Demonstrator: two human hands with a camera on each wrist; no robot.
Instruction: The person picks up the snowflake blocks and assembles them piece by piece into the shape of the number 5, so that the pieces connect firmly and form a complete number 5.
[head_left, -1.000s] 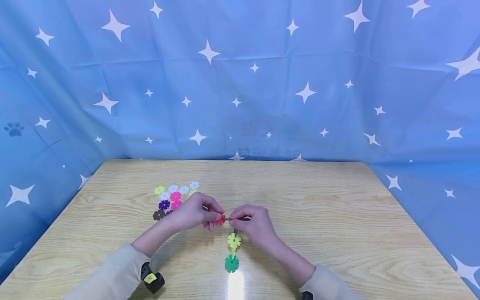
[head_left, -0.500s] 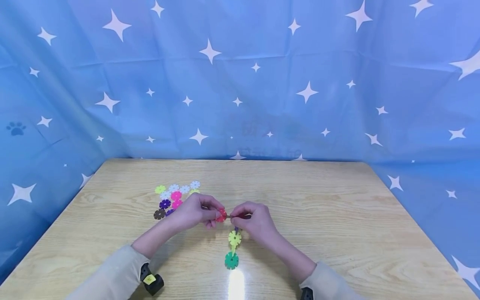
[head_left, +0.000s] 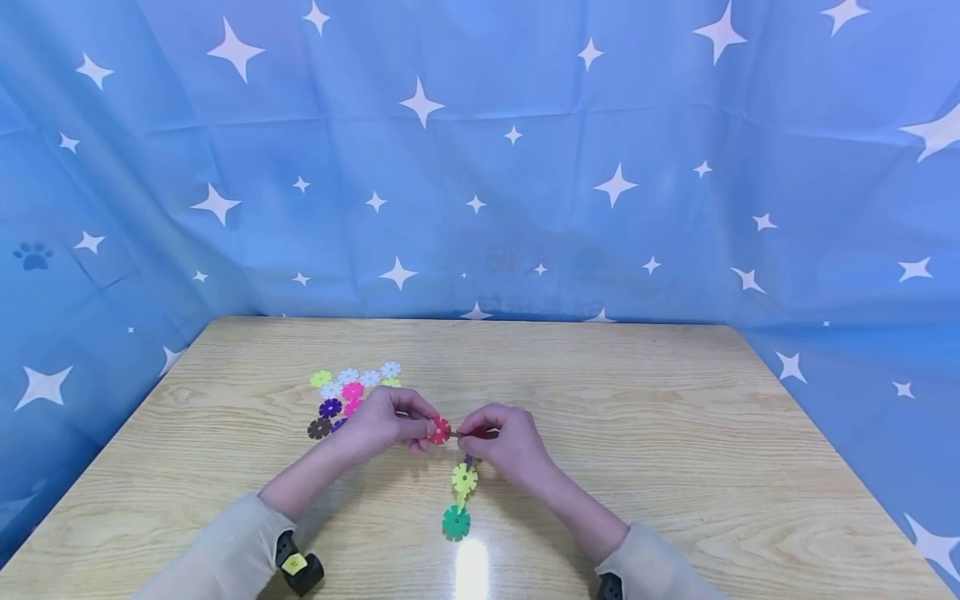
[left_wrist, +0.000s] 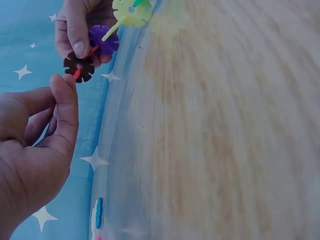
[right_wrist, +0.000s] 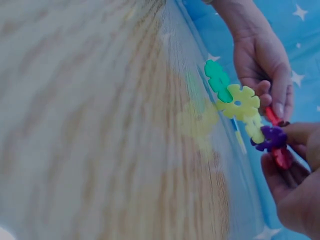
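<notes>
My left hand (head_left: pixel 392 423) pinches a red notched plastic disc (head_left: pixel 440 430) between thumb and fingertips. Edge-on to it, a brown disc (left_wrist: pixel 78 67) meets the red one at their slots. My right hand (head_left: pixel 504 437) grips the start of a chain of such discs, its fingers around the brown disc and a second red disc (right_wrist: pixel 282 158). From there the chain hangs down: a purple disc (right_wrist: pixel 270 138), a small edge-on yellow disc (right_wrist: pixel 253 128), a wider yellow disc (head_left: pixel 465 478) and a green disc (head_left: pixel 456 522) at the bottom.
Loose discs lie on the wooden table (head_left: pixel 637 417) beyond my left wrist: pink (head_left: pixel 352 390), white (head_left: pixel 348 377), yellow-green (head_left: pixel 321 378), purple (head_left: pixel 330 407) and dark brown (head_left: pixel 318 428). My left forearm partly covers this group. A blue star-printed curtain (head_left: pixel 480 167) stands behind the table.
Both hands rise slightly, then shift a little left with the joined discs between them. The hanging green end swings slightly left. Both grips stay the same.
</notes>
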